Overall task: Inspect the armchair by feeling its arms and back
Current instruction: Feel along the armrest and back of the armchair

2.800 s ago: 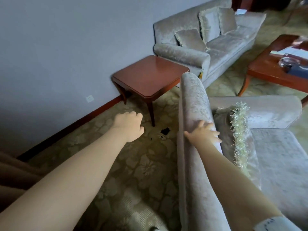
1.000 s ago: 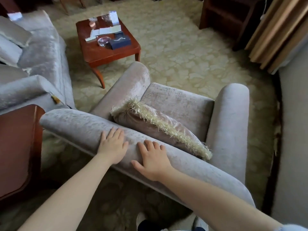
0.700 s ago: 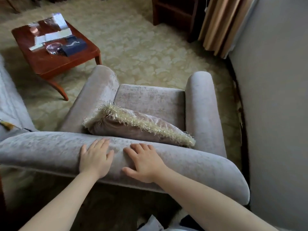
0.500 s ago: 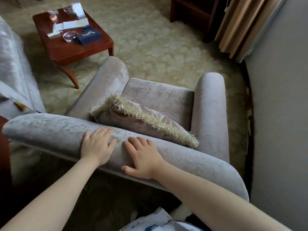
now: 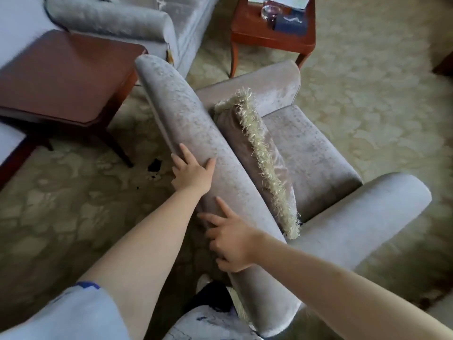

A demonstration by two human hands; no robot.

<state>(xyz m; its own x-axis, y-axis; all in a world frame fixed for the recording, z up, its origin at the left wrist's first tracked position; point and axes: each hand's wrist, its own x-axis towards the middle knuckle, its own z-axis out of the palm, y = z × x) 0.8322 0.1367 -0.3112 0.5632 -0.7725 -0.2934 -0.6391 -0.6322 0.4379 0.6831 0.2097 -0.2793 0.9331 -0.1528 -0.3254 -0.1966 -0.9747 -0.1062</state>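
On the top of the armchair point(image 5: 186, 114) back, which runs from 11 to 5 o'clock, the left hand point(image 5: 192, 174) and right hand point(image 5: 229, 241) press flat, near each other, fingers spread; a fringed cushion point(image 5: 257, 155) leans at its 2 o'clock side.

Open carpet point(image 5: 73, 217) left of the armchair back point(image 5: 196, 123) (side table point(image 5: 61, 77) beyond); fringed cushion point(image 5: 257, 148) against its front

We're in a sitting room, a lounge by the look of it: a velvety grey armchair point(image 5: 306, 148) with a fringed cushion point(image 5: 247, 148), a matching sofa point(image 5: 117, 18) (same fabric), a polished wooden side table point(image 5: 61, 69), a coffee table point(image 5: 264, 38), and patterned carpet point(image 5: 367, 82) underfoot.
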